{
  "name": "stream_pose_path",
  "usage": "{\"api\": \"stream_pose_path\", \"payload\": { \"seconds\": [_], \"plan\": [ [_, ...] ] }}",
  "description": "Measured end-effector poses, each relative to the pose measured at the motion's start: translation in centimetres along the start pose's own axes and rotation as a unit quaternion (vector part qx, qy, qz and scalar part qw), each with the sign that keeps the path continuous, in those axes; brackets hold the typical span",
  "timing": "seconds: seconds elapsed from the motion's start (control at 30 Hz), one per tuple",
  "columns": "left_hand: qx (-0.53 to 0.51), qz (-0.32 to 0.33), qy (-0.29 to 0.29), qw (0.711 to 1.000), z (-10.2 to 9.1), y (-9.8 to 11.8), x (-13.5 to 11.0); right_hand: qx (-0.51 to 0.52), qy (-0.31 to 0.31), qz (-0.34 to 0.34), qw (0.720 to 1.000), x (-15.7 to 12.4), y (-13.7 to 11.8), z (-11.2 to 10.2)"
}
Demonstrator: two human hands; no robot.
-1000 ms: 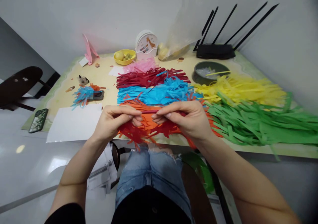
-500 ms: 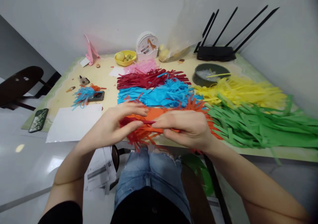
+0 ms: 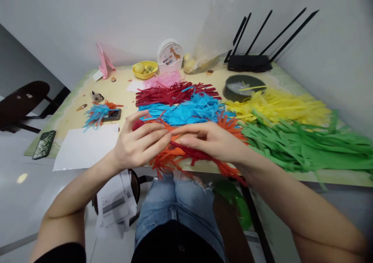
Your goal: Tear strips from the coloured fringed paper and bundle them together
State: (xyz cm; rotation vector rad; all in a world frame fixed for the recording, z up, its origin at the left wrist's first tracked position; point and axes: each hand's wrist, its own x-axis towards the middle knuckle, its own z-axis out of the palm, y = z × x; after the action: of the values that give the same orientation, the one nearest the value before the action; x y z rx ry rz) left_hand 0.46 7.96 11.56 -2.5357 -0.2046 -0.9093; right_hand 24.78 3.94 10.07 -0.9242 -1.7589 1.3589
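Observation:
Between my hands is a dark red fringed paper tassel, its middle twisted thin and its strips trailing right and down. My left hand wraps around its left part, where a bit of red shows above the fingers. With thumb and fingers my right hand pinches the twisted part, fingertips meeting those of the left. Beneath both hands lies orange fringed paper. Behind it are blue fringed paper, dark red fringed paper and pink strips.
Green fringed paper and yellow fringed paper lie right. A dark bowl and a black router stand behind. Left are a white sheet, a phone at the table edge and a blue-orange tassel.
My left hand has turned over, its back now facing up, with the fingers closed around the red paper. My right fingers have shifted slightly left, and the red strips now show below them.

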Motion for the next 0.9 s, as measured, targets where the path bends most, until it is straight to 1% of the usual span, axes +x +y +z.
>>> {"api": "stream_pose_path", "payload": {
  "seconds": [0.07,0.13,0.2,0.23,0.3,0.37,0.43,0.5,0.57,0.6,0.63,0.7,0.73,0.77,0.8,0.83,0.87,0.9],
  "plan": [
    [0.028,0.027,0.024,0.999,0.1,-0.3,-0.3,0.098,-0.034,0.038,0.994,0.8,0.1,0.7],
    [0.038,0.01,0.031,0.999,0.3,-0.4,-0.6,0.167,-0.034,0.047,0.984,1.2,0.3,1.6],
    [0.021,-0.034,0.05,0.998,0.9,0.0,-1.0,0.191,-0.002,0.027,0.981,1.2,0.5,2.6],
    [-0.001,-0.066,0.065,0.996,1.2,0.4,-1.2,0.193,0.017,0.009,0.981,1.2,0.6,3.0],
    [-0.064,-0.152,0.101,0.981,1.9,1.2,-1.2,0.194,0.049,-0.036,0.979,1.3,0.7,3.5],
    [-0.131,-0.246,0.13,0.952,2.3,2.1,-0.9,0.196,0.065,-0.083,0.975,1.6,0.6,3.6],
    [-0.197,-0.321,0.137,0.916,2.3,2.8,-0.3,0.18,0.081,-0.119,0.973,2.2,0.2,3.5],
    [-0.268,-0.382,0.137,0.874,2.3,3.0,0.2,0.141,0.115,-0.152,0.972,2.8,-0.2,3.3],
    [-0.329,-0.432,0.149,0.826,2.4,2.9,0.7,0.09,0.158,-0.177,0.967,3.5,-0.7,3.3],
    [-0.346,-0.451,0.164,0.806,2.7,2.8,1.0,0.064,0.178,-0.188,0.964,3.7,-0.8,3.4],
    [-0.352,-0.466,0.182,0.791,3.1,2.6,1.3,0.036,0.2,-0.2,0.959,4.0,-0.9,3.5],
    [-0.345,-0.487,0.217,0.773,4.1,2.1,2.0,-0.039,0.234,-0.229,0.944,4.5,-0.7,3.5],
    [-0.336,-0.495,0.238,0.765,4.5,1.8,2.4,-0.089,0.241,-0.25,0.934,4.8,-0.5,3.2],
    [-0.325,-0.498,0.266,0.758,4.7,1.5,2.8,-0.144,0.241,-0.275,0.919,5.1,-0.1,2.4],
    [-0.313,-0.498,0.306,0.749,4.7,1.1,3.1,-0.2,0.236,-0.296,0.904,5.5,0.4,1.0],
    [-0.312,-0.496,0.349,0.732,4.4,0.7,3.2,-0.253,0.232,-0.304,0.889,6.0,1.1,-0.9],
    [-0.332,-0.496,0.383,0.705,3.8,0.3,3.3,-0.299,0.24,-0.298,0.874,6.5,1.8,-3.5],
    [-0.372,-0.499,0.401,0.672,3.0,0.0,3.2,-0.342,0.25,-0.254,0.869,6.9,2.6,-6.6]
  ]
}}
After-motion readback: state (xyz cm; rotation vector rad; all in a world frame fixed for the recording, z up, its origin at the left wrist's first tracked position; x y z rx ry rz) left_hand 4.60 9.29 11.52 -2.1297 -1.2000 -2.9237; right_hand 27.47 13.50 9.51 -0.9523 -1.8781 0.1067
